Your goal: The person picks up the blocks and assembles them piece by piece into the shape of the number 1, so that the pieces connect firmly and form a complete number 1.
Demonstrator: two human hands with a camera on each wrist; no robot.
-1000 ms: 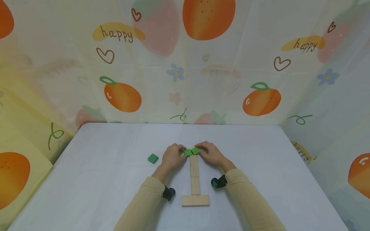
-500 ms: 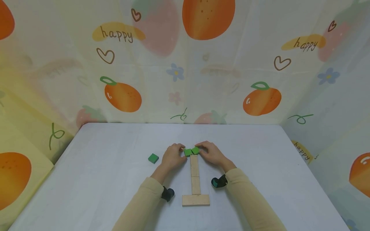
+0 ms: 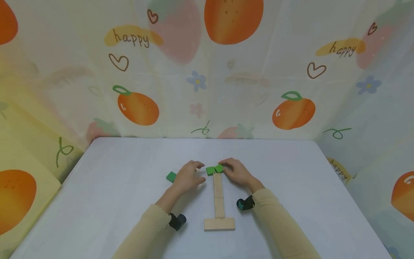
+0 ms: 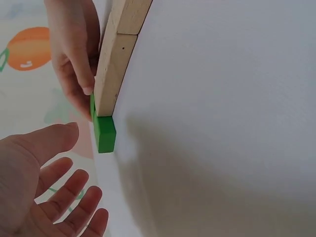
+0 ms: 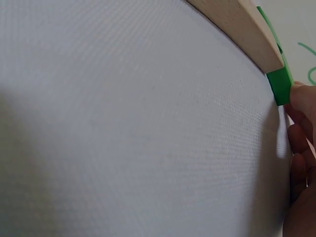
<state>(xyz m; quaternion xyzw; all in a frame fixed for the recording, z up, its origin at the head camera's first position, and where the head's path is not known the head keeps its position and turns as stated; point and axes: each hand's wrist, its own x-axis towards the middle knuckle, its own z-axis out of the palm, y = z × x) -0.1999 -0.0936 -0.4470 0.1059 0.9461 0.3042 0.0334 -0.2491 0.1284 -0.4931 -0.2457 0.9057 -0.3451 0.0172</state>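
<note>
Two small green blocks lie side by side at the far end of a row of wooden blocks (image 3: pixel 218 196). My right hand (image 3: pixel 238 172) pinches the right green block (image 3: pixel 219 168) between thumb and fingers; the right wrist view shows the thumb (image 5: pixel 303 98) against its side. Left of it, the other green block (image 3: pixel 210 171) is free of my left hand (image 3: pixel 187 178), which stands apart with spread fingers. In the left wrist view that left hand (image 4: pixel 44 187) holds nothing, beside the green block (image 4: pixel 105 134). A third, darker green block (image 3: pixel 171 176) is partly hidden behind the left hand.
A crosswise wooden block (image 3: pixel 219 224) lies at the near end of the row. Everything rests on a white table (image 3: pixel 291 172), with a fruit-patterned cloth (image 3: pixel 226 90) hanging behind it. Each wrist wears a small black camera, such as the left camera (image 3: pixel 177 222).
My left hand has let go of the left green block and drawn back to the left, its fingers opening and now covering part of the darker green block. The right hand stays in place.
</note>
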